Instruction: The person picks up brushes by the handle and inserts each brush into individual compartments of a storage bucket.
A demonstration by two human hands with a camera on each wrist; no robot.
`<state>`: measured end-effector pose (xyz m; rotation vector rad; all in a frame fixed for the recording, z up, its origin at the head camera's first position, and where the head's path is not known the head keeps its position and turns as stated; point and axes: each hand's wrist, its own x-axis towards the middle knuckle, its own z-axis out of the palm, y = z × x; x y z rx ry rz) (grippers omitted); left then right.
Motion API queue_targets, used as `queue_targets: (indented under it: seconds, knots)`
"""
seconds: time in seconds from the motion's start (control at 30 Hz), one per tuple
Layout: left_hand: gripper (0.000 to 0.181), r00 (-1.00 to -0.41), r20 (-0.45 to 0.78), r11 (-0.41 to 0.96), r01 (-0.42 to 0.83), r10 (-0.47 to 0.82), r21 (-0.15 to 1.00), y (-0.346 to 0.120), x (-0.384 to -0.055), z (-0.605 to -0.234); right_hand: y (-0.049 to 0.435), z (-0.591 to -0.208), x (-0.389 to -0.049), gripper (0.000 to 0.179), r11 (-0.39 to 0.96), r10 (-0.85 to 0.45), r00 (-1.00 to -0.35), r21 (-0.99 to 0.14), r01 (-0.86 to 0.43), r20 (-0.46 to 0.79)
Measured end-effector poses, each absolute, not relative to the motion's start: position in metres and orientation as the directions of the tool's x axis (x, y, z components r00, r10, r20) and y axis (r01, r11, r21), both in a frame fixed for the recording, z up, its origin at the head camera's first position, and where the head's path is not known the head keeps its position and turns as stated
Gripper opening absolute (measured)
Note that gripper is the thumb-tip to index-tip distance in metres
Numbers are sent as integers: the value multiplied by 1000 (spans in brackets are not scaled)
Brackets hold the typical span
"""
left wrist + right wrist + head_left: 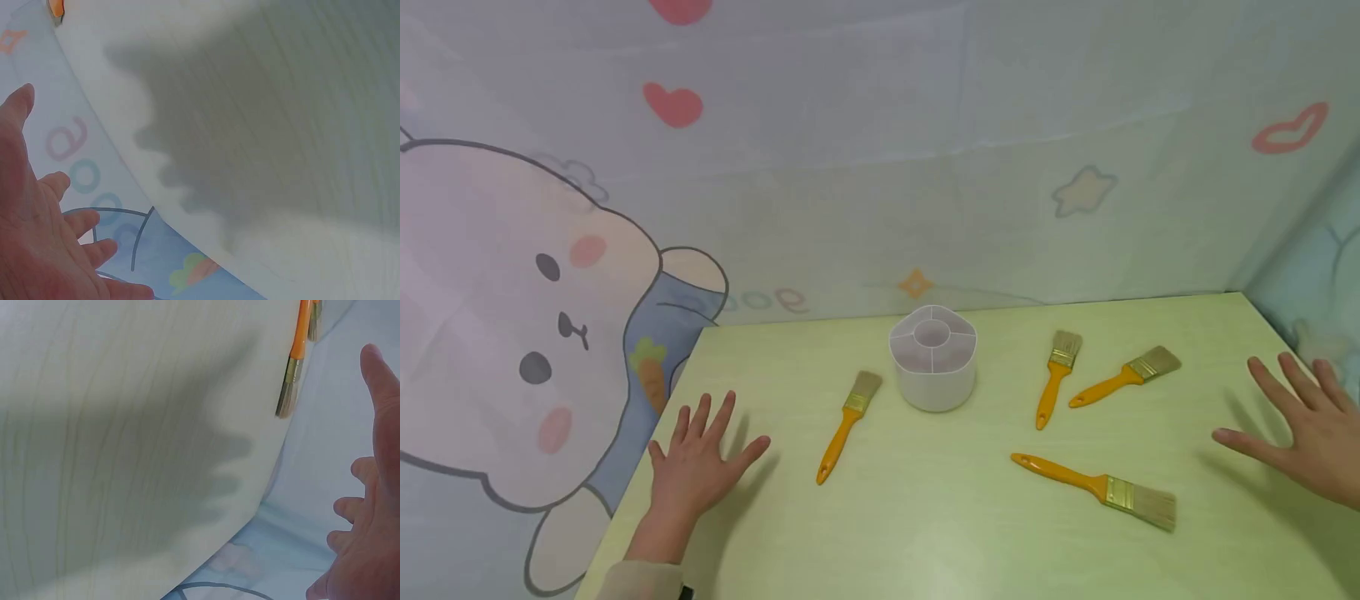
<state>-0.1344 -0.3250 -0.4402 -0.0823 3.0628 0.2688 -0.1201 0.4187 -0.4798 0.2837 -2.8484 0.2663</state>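
My left hand (pixel 694 468) hovers with fingers spread above the left side of the table, holding nothing. Nearest to it lies a paintbrush (pixel 850 423) with an orange handle and pale bristles pointing away. My right hand (pixel 1317 433), fingers also spread, hangs over the right edge area and holds nothing. Left of it lie an angled paintbrush (pixel 1127 375), a more upright-lying paintbrush (pixel 1057 377) and a nearer, larger paintbrush (pixel 1097 487) with bristles to the right. Toward the back centre stands a white round organizer (pixel 936 379) with divided compartments around a central ring.
The pale yellow-green wood-grain table (pixel 895 533) ends at a cloth backdrop (pixel 880 208) printed with hearts, stars and a cartoon bear. Another cloth panel (pixel 1333 250) hangs along the right side. Both hands cast shadows on the tabletop.
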Motion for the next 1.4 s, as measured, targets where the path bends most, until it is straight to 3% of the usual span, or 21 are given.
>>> queue_targets:
  seconds: [0.23,0.43,0.7,1.4]
  knots:
    - [104,-998,-55,984,-46,-37,171,-325,-134,-433,413,-474,-129,128,956,-206,-928,-139,-259,310]
    - [104,-999,-33,987,-19,-14,160,-321,-138,-425,399,-461,-135,124,961,-150,-958,-193,-199,242]
    - [104,-1000,-23,991,14,17,133,-315,-145,-418,383,-435,-148,127,983,-120,-977,-115,-142,178]
    - [100,-992,-28,990,118,121,80,-277,-160,-412,333,-412,-172,118,939,-251,-963,-214,-268,104]
